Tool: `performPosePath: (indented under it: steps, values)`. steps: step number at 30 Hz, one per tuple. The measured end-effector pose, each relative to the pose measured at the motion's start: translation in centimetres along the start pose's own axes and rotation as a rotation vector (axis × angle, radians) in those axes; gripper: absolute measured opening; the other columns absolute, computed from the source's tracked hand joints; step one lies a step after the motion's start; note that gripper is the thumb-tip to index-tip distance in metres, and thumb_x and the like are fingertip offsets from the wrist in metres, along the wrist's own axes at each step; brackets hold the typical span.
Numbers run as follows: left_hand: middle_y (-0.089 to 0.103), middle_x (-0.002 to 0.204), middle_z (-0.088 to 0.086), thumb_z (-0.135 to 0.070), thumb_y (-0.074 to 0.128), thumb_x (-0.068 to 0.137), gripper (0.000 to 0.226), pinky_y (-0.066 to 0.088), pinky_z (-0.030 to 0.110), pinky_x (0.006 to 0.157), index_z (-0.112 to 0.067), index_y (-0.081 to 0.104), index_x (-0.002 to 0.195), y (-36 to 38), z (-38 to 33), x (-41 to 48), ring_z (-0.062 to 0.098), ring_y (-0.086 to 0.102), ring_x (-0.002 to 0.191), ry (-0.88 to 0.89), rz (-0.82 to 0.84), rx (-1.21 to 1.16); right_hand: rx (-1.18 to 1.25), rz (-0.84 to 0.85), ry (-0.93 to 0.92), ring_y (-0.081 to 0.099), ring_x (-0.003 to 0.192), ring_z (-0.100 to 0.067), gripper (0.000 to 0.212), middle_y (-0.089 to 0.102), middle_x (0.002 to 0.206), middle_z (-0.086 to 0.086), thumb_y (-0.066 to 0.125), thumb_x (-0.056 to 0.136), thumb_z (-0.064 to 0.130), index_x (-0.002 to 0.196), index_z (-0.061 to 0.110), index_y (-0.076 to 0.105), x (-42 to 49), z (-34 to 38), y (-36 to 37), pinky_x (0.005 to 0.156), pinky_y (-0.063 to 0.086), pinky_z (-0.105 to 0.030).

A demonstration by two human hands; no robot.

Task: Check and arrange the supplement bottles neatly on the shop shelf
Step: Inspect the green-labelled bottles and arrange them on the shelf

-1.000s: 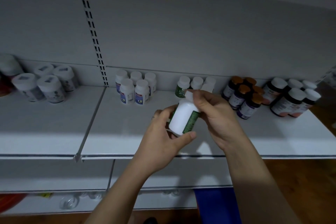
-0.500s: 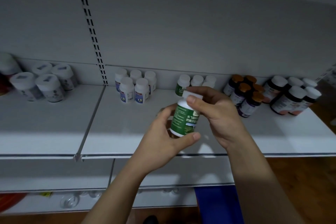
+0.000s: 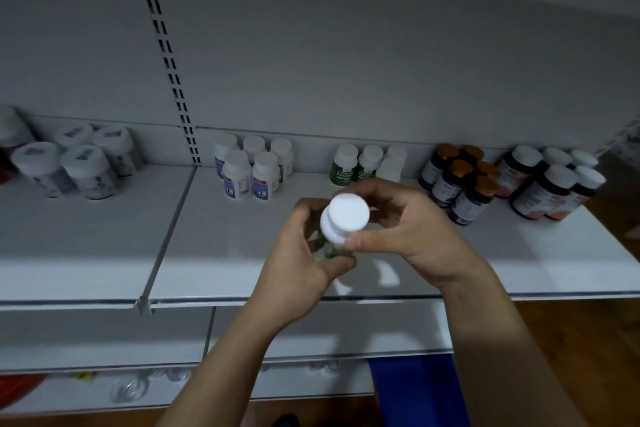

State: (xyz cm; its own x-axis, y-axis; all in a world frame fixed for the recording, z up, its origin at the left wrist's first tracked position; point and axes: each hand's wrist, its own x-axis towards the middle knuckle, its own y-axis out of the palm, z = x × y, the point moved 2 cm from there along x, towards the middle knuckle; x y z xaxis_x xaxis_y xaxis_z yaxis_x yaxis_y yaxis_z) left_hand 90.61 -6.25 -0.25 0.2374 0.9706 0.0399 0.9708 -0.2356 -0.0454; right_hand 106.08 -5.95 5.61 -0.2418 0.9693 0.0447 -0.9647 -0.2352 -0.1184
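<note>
The small green-labelled plastic supplement bottle with a round white screw cap is held in the air above the front half of the white metal shelf, tilted so that its cap faces the camera. Both hands are together on it: the left hand wraps its fingers round the body from 7 o'clock, and the right hand pinches the neck just under the cap from 3 o'clock. It looks light and stiff, a hard plastic shell that should not give under a squeeze, though the glossy label is probably a little slippery. The body is the safer place to grip, since a cap that has not been checked might turn or lift off. At 12 o'clock from it, against the back panel, stands the row of matching green-labelled bottles, apparently its proper group, with bare shelf in front of them. The left palm covers most of the held bottle's label and all of its base, so neither the print nor the fill level can be read. Labels on the other groups are too blurred to make out, and the lower shelves lie in shadow.
</note>
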Motion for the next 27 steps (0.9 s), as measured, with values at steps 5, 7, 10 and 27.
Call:
performPosePath:
  steps: [5,7,10,27]
  values:
    - [0.07,0.1,-0.009,0.002,0.082,0.07,0.054,0.053,0.02,0.082,-0.024,0.056,0.11,0.2,0.2,0.2,0.006,0.066,0.096,0.011,-0.017,-0.006,-0.013,-0.081,-0.019,0.07,0.094,-0.014,0.038,0.075,0.097,-0.001,0.083,0.065,0.007,0.1,0.016,0.072,-0.2,0.2,-0.1,0.08,0.053,-0.023]
    - [0.07,0.105,-0.007,-0.005,0.085,0.07,0.059,0.054,0.023,0.081,-0.024,0.056,0.118,0.4,-0.1,0.1,0.009,0.067,0.097,0.001,0.004,0.002,0.061,-0.23,0.007,0.071,0.087,-0.012,0.024,0.076,0.092,-0.002,0.076,0.074,0.008,0.098,0.014,0.073,0.1,-0.1,-0.2,0.072,0.053,-0.02]
    - [0.069,0.104,-0.013,-0.01,0.087,0.069,0.062,0.052,0.015,0.073,-0.029,0.056,0.119,0.6,-0.5,0.1,0.0,0.065,0.092,0.043,-0.02,0.1,0.123,-0.362,0.052,0.071,0.083,-0.013,0.023,0.075,0.094,-0.007,0.072,0.08,0.005,0.102,0.011,0.072,0.3,-0.7,-0.4,0.067,0.053,-0.021]
    - [0.057,0.133,-0.004,-0.044,0.075,0.079,0.072,0.044,0.028,0.096,-0.026,0.043,0.141,-0.5,3.6,4.0,0.015,0.052,0.122,0.072,0.018,0.822,-0.772,-0.281,0.212,0.057,0.086,-0.01,0.026,0.06,0.098,0.008,0.077,0.078,0.029,0.095,0.028,0.057,4.2,-3.6,-2.4,0.064,0.041,-0.019]
